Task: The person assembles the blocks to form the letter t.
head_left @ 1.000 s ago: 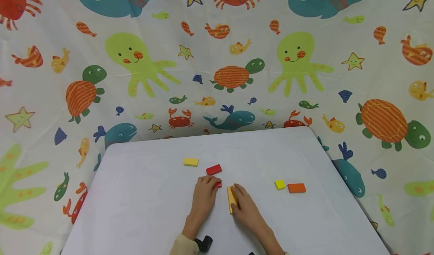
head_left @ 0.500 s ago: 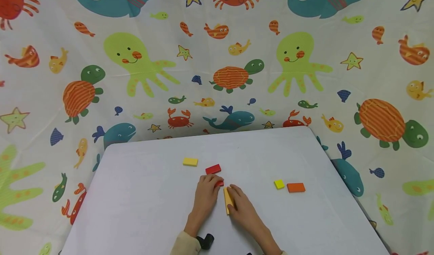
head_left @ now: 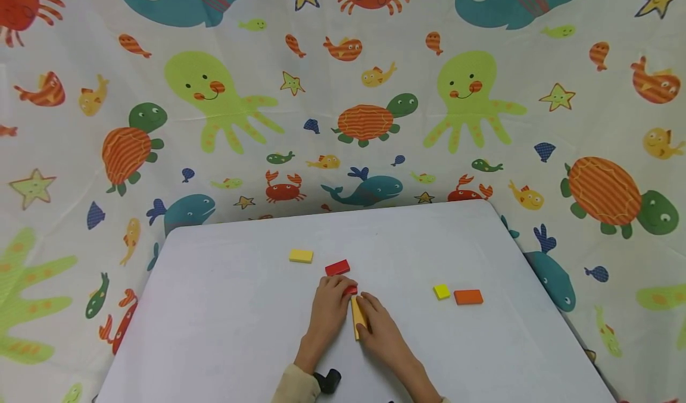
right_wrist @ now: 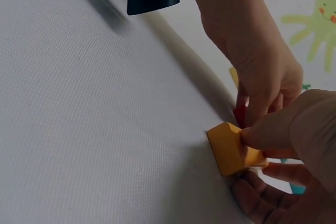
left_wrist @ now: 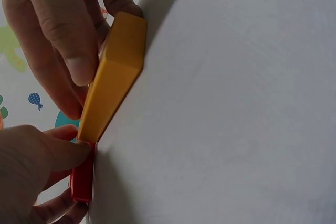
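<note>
the right hand (head_left: 383,331) pinches a long, wooden-looking yellow-orange block (head_left: 356,318) on the white bench (head_left: 225,314); its far end seems to touch a small red oblong block (head_left: 351,290) in the left hand's (head_left: 330,305) grip, best held still during alignment.

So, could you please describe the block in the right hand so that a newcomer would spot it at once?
On the white table, find the right hand, beside the left hand. It grips a long amber block. The amber colour sets it apart from the red block at its far end and the paler yellow block farther away.
</note>
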`<control>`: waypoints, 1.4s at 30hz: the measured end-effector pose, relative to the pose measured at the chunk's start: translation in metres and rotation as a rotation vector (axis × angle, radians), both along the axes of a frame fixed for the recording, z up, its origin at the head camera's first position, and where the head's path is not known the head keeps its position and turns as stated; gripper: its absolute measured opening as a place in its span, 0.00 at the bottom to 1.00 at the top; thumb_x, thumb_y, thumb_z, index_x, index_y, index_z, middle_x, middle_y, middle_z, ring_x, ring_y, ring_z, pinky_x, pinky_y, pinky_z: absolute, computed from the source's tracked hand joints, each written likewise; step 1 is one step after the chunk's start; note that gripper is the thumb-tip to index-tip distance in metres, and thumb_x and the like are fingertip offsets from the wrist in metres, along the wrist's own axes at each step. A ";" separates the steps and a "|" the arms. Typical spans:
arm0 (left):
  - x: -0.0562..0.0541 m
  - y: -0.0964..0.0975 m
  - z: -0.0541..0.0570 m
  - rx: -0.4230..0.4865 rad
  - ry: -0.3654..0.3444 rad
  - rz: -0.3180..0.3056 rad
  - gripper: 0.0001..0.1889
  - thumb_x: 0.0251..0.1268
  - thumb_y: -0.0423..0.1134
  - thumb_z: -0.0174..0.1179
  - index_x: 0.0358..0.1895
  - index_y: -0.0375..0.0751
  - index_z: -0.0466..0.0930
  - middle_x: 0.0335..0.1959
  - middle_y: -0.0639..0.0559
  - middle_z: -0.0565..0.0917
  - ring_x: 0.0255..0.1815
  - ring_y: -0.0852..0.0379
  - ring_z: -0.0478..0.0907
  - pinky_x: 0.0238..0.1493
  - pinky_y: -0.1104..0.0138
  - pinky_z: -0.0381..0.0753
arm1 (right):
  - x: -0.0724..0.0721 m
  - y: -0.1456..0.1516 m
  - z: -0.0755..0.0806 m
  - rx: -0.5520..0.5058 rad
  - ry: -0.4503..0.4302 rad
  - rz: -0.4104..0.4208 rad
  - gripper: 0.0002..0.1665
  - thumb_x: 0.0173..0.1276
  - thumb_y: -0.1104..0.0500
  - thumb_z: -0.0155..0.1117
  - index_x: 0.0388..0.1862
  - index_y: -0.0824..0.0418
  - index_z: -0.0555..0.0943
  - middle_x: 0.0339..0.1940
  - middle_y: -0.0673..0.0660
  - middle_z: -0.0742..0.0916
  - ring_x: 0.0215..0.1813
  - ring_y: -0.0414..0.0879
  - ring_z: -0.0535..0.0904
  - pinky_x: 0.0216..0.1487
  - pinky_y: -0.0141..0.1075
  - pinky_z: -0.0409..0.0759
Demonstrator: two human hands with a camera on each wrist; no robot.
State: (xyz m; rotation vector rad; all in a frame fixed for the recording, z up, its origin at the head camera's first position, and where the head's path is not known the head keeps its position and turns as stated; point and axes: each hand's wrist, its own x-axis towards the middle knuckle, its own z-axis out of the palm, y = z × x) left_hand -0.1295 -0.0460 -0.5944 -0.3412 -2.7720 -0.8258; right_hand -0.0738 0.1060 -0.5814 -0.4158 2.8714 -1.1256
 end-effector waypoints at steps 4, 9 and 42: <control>0.001 0.000 0.001 -0.001 -0.001 -0.004 0.12 0.65 0.34 0.72 0.49 0.51 0.88 0.50 0.52 0.87 0.53 0.51 0.77 0.59 0.57 0.84 | 0.000 -0.001 0.000 -0.009 0.002 -0.008 0.34 0.68 0.65 0.70 0.73 0.68 0.74 0.74 0.66 0.77 0.73 0.61 0.77 0.70 0.58 0.78; 0.001 -0.001 0.002 0.001 -0.014 -0.014 0.12 0.66 0.35 0.71 0.50 0.52 0.88 0.51 0.52 0.87 0.54 0.51 0.77 0.59 0.57 0.84 | 0.001 -0.003 0.000 -0.018 -0.020 -0.024 0.34 0.69 0.65 0.70 0.73 0.68 0.73 0.74 0.66 0.76 0.73 0.62 0.76 0.71 0.58 0.77; -0.002 -0.005 -0.003 0.071 -0.007 -0.048 0.11 0.69 0.30 0.67 0.50 0.47 0.89 0.52 0.52 0.88 0.60 0.50 0.77 0.66 0.54 0.82 | -0.004 -0.019 -0.004 -0.063 -0.014 -0.071 0.36 0.67 0.64 0.71 0.72 0.70 0.73 0.74 0.65 0.76 0.74 0.60 0.75 0.71 0.56 0.77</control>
